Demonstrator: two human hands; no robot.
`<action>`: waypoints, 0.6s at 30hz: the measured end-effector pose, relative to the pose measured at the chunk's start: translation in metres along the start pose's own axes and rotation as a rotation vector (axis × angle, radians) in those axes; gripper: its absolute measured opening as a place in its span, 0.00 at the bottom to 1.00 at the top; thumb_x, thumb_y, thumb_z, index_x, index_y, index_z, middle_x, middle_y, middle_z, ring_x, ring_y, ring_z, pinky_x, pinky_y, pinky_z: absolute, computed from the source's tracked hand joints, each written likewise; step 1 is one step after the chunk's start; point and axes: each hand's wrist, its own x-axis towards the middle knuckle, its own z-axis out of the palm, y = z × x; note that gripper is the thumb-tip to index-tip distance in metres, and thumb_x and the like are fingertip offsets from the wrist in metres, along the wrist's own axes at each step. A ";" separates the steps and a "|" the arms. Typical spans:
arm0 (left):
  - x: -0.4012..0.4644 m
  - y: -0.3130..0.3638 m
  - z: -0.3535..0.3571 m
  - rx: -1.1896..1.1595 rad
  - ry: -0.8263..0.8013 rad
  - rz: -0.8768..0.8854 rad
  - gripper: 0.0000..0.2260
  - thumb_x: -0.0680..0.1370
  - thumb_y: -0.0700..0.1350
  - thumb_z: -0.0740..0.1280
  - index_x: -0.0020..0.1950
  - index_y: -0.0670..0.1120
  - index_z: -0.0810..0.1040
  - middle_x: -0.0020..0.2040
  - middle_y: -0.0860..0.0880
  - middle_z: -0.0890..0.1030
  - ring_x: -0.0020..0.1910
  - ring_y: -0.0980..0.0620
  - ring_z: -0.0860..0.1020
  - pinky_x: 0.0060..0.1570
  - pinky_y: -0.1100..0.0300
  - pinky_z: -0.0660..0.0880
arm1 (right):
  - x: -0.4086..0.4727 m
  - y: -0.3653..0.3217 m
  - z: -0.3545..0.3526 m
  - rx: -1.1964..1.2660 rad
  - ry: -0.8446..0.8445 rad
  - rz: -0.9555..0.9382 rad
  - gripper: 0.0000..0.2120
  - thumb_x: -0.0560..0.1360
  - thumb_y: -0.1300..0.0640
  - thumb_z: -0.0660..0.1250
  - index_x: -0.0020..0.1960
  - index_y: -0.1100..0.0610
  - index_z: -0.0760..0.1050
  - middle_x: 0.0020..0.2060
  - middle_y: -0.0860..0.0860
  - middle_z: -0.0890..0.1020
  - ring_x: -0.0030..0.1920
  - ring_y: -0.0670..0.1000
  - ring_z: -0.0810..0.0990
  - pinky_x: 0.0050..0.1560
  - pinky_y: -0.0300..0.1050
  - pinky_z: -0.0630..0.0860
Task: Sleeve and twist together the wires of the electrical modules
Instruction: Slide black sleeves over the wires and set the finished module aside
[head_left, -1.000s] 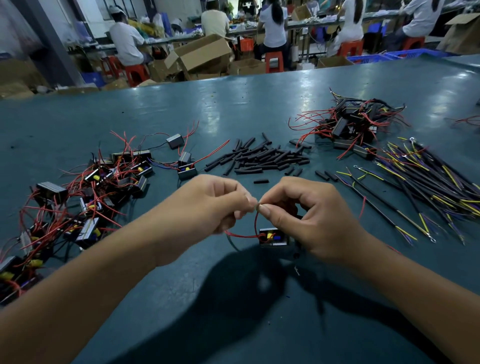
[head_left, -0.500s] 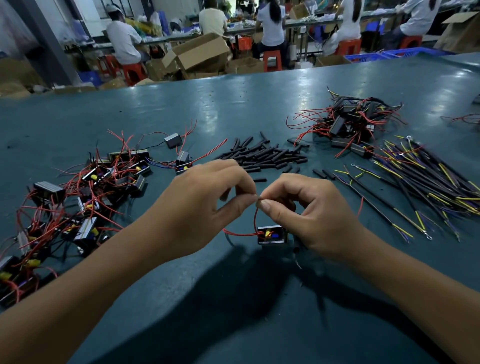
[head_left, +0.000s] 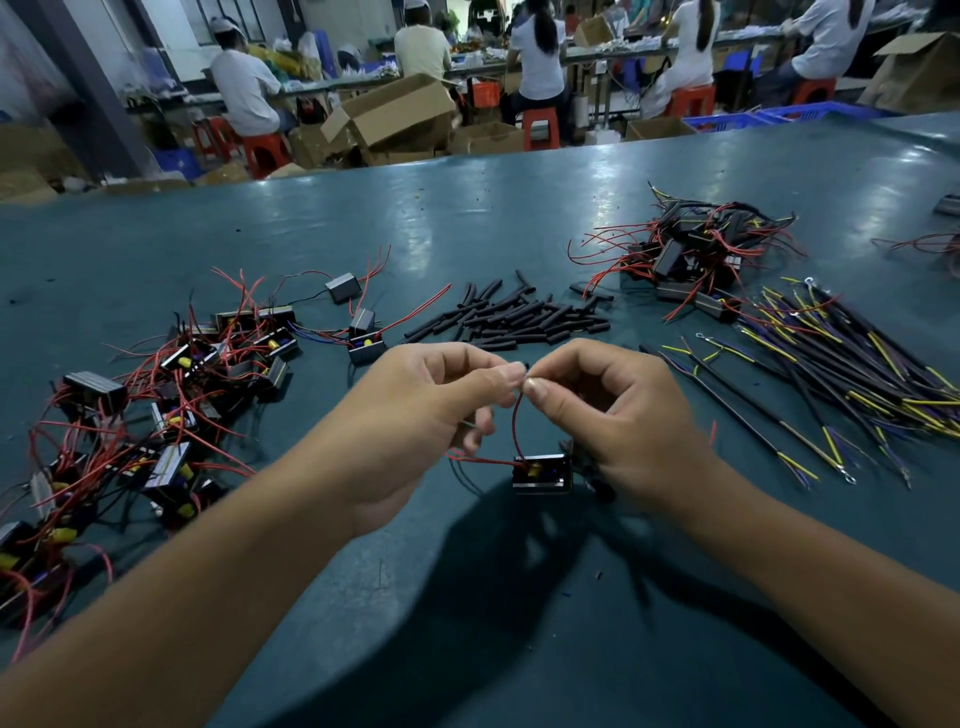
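Bare green table (head_left: 467, 649) lies open on the near side of the module (head_left: 540, 472) at centre, crossed only by the person's two forearms. Left of the module, a tangle of red-wired units (head_left: 171, 410) covers the table out to the edge of view. Beyond the module, a heap of black sleeves (head_left: 519, 319) bars the way, with open table farther behind it. Right of the module, a fan of black and yellow leads (head_left: 841, 384) spreads across the surface; beyond those sits a second pile of wired modules (head_left: 696, 260). A narrow bare strip runs between the sleeves and the leads.
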 end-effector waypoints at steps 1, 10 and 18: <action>0.002 -0.003 0.006 -0.029 0.049 0.025 0.05 0.77 0.42 0.71 0.46 0.40 0.81 0.35 0.49 0.79 0.29 0.55 0.71 0.30 0.65 0.69 | 0.001 0.001 0.000 0.012 0.034 0.024 0.03 0.76 0.63 0.71 0.43 0.59 0.81 0.34 0.60 0.79 0.33 0.49 0.71 0.34 0.43 0.69; 0.014 -0.027 0.032 -0.244 0.287 0.062 0.04 0.76 0.41 0.73 0.41 0.46 0.82 0.34 0.51 0.77 0.31 0.56 0.70 0.36 0.62 0.68 | 0.008 -0.004 -0.007 -0.095 -0.024 0.115 0.01 0.76 0.61 0.72 0.45 0.58 0.83 0.33 0.47 0.82 0.31 0.39 0.74 0.35 0.31 0.69; 0.016 -0.029 0.030 -0.216 0.173 0.246 0.09 0.74 0.50 0.68 0.47 0.44 0.76 0.44 0.47 0.87 0.46 0.52 0.84 0.52 0.59 0.75 | 0.035 0.003 -0.087 -0.652 -0.281 0.333 0.05 0.79 0.60 0.68 0.46 0.52 0.80 0.37 0.47 0.84 0.39 0.47 0.83 0.42 0.39 0.77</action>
